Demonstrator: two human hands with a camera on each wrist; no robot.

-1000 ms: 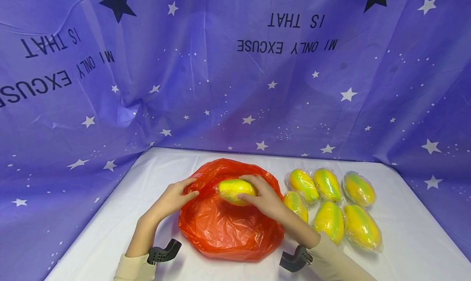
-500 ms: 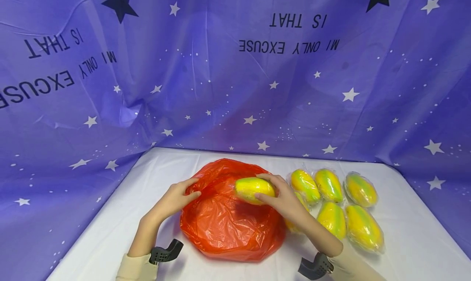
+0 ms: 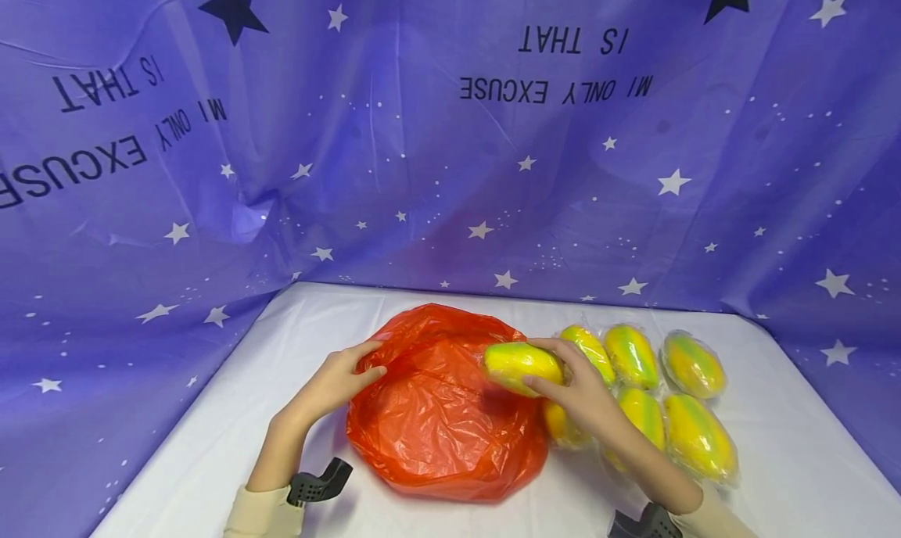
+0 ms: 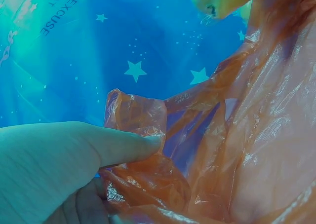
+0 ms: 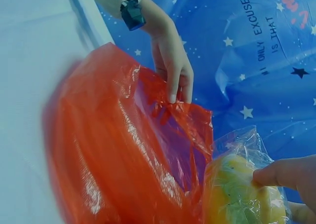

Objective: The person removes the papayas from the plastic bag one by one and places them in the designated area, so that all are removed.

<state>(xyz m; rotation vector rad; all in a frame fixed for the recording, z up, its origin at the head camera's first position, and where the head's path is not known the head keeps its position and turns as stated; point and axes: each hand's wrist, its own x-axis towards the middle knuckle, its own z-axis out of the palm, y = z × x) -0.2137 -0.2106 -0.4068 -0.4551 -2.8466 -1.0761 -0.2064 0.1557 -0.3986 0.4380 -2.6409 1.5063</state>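
A red plastic bag lies on the table with its mouth spread wide. My left hand pinches its left rim; in the left wrist view the thumb presses the thin film against the fingers beneath. At the bag's right side, my right hand grips a yellow-green oval fruit, mango- or papaya-like. The right wrist view shows clear wrap around this fruit, with my thumb on it. It is held above the bag's right rim. The bag's lower inside is hard to make out.
Several more wrapped fruits of the same sort, such as the front right one, lie on the white table to the right. My right hand and forearm partly cover some. A purple star-patterned cloth hangs behind.
My right hand has moved right with the fruit, from over the middle of the bag to its right rim. The left hand stays at the left rim.
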